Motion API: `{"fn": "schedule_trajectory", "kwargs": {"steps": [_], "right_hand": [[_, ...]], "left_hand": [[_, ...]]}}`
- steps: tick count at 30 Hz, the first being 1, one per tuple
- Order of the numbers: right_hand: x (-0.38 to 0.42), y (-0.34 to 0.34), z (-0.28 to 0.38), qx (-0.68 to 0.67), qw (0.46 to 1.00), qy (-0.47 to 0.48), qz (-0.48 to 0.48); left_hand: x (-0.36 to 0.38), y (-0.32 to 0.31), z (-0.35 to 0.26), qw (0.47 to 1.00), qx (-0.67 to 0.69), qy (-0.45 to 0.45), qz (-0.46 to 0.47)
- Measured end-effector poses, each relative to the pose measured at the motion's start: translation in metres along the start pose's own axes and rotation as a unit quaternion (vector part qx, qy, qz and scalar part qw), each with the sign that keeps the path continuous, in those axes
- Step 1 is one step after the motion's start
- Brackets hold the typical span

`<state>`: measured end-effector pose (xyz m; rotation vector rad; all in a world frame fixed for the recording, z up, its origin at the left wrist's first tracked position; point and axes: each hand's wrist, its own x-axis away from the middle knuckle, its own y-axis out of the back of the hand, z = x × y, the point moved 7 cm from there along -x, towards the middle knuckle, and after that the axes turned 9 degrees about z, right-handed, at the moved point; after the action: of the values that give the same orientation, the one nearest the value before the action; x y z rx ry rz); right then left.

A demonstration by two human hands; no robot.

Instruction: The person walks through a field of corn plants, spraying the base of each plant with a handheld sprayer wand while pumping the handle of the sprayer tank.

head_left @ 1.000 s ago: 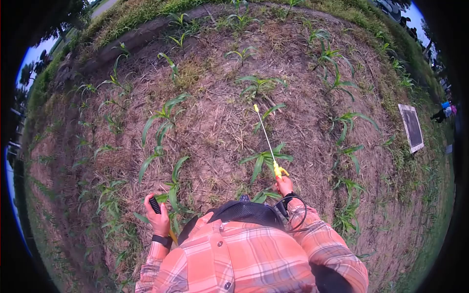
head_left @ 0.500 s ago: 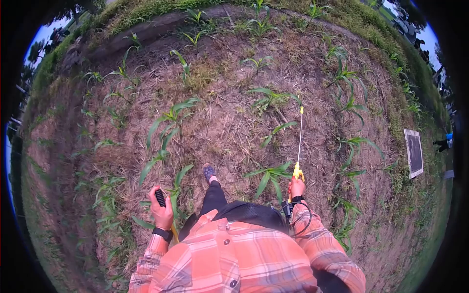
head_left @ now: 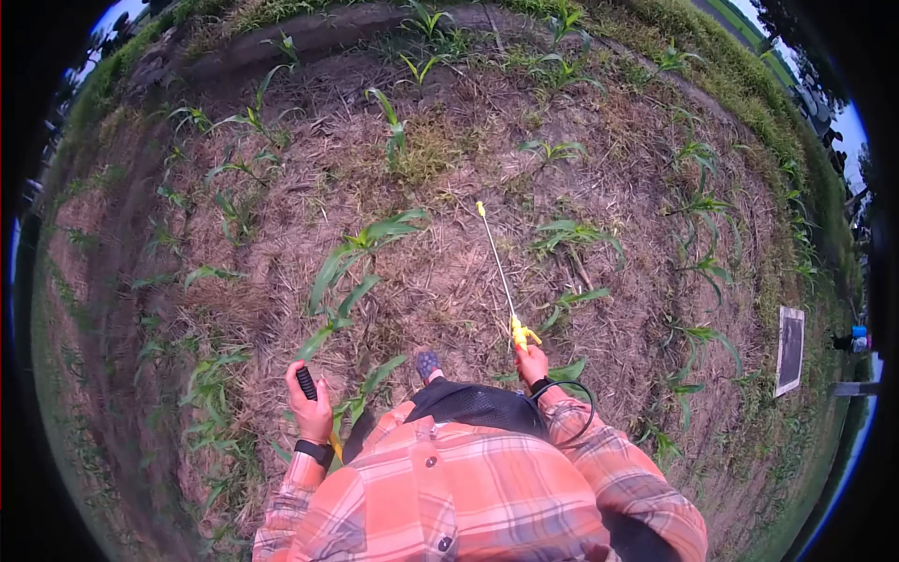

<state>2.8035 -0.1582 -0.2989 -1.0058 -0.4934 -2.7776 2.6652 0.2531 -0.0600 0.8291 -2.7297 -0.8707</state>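
My left hand (head_left: 314,414) is closed around a black ribbed lever grip (head_left: 306,382), low on the left beside my body. A yellow bar shows below that hand, by the wrist. In my right hand (head_left: 533,363) is a spray wand (head_left: 498,266) with a yellow handle, a thin metal tube and a yellow nozzle. The wand points forward and slightly left, its nozzle over bare soil between two rows of young corn plants (head_left: 360,245). A black hose (head_left: 592,408) loops beside my right forearm. The fingers under the wand handle are partly hidden.
Rows of corn plants (head_left: 573,234) stand left and right on soil (head_left: 440,262) strewn with dry stalks. My shoe (head_left: 428,363) is on the ground between them. A framed dark panel (head_left: 789,351) stands at the right. Grass (head_left: 655,47) borders the far edge.
My right hand and the wand have swung left, the nozzle moving from near the right-hand row to the soil between rows. The plants ahead have shifted right in view. My left hand keeps its grip.
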Motion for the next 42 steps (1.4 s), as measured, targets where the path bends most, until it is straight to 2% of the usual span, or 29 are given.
{"fn": "schedule_trajectory", "kwargs": {"steps": [1, 5, 7, 8, 11, 13, 15, 17, 18, 19, 21, 22, 23, 25, 27, 29, 30, 33, 36, 39, 40, 42], "right_hand": [[-0.013, -0.012, 0.005, 0.003, 1.000, 0.002, 0.005], [-0.053, -0.062, 0.040, 0.213, 0.967, 0.133, 0.048], [-0.041, -0.079, 0.085, 0.195, 0.968, 0.097, 0.122], [-0.047, -0.086, 0.089, 0.197, 0.967, 0.099, 0.126], [-0.064, -0.103, 0.108, 0.280, 0.935, 0.159, 0.152], [-0.070, -0.117, 0.125, 0.294, 0.914, 0.186, 0.208], [-0.085, -0.126, 0.128, 0.313, 0.908, 0.174, 0.216], [-0.098, -0.127, 0.139, 0.309, 0.907, 0.185, 0.220], [-0.115, -0.128, 0.134, 0.303, 0.909, 0.201, 0.204], [-0.121, -0.123, 0.142, 0.301, 0.910, 0.201, 0.201], [-0.143, -0.110, 0.149, 0.264, 0.935, 0.125, 0.203], [-0.144, -0.095, 0.167, 0.271, 0.941, 0.085, 0.184], [-0.157, -0.083, 0.171, 0.247, 0.951, 0.090, 0.165], [-0.176, -0.060, 0.175, 0.155, 0.978, 0.018, 0.137], [-0.204, -0.033, 0.185, 0.129, 0.989, 0.029, 0.072], [-0.229, -0.007, 0.194, 0.023, 0.999, 0.016, 0.031], [-0.236, 0.005, 0.203, -0.022, 1.000, -0.006, 0.020], [-0.279, 0.047, 0.213, -0.088, 0.995, 0.016, -0.038], [-0.312, 0.083, 0.238, -0.157, 0.987, 0.011, -0.040], [-0.335, 0.108, 0.255, -0.166, 0.982, 0.014, -0.088], [-0.344, 0.113, 0.261, -0.177, 0.980, 0.018, -0.093], [-0.356, 0.116, 0.273, -0.182, 0.978, 0.025, -0.103]], "left_hand": [[-0.009, 0.006, 0.002, 1.000, 0.003, 0.013, -0.001], [-0.030, 0.012, 0.022, 0.999, -0.023, 0.018, -0.019], [-0.039, 0.027, 0.002, 0.999, 0.021, 0.014, -0.020], [-0.038, 0.038, 0.000, 0.999, 0.011, 0.028, -0.031], [-0.022, 0.070, 0.006, 0.988, 0.110, 0.063, -0.084], [-0.025, 0.081, 0.001, 0.990, 0.066, 0.062, -0.105], [-0.039, 0.069, 0.004, 0.991, 0.026, 0.059, -0.118], [-0.067, 0.042, 0.007, 0.988, -0.078, 0.023, -0.129], [-0.076, 0.024, 0.033, 0.992, -0.013, 0.067, -0.107], [-0.087, 0.016, 0.032, 0.992, -0.013, 0.064, -0.106], [-0.107, -0.002, 0.025, 0.989, -0.097, 0.035, -0.110], [-0.117, -0.004, 0.014, 0.989, -0.097, 0.034, -0.109], [-0.125, -0.007, 0.011, 0.990, -0.081, 0.064, -0.100], [-0.143, -0.031, 0.025, 0.990, -0.068, 0.093, -0.086], [-0.163, -0.053, 0.028, 0.991, -0.050, 0.108, -0.064], [-0.180, -0.060, 0.011, 0.992, -0.060, 0.086, -0.072], [-0.189, -0.058, -0.008, 0.992, -0.066, 0.074, -0.080], [-0.205, -0.053, -0.042, 0.991, -0.069, 0.052, -0.102], [-0.195, -0.025, -0.071, 0.987, -0.032, 0.083, -0.134], [-0.176, -0.001, -0.107, 0.974, 0.006, 0.119, -0.194], [-0.171, 0.005, -0.107, 0.974, 0.052, 0.089, -0.202], [-0.182, -0.004, -0.110, 0.973, 0.023, 0.096, -0.207]]}}
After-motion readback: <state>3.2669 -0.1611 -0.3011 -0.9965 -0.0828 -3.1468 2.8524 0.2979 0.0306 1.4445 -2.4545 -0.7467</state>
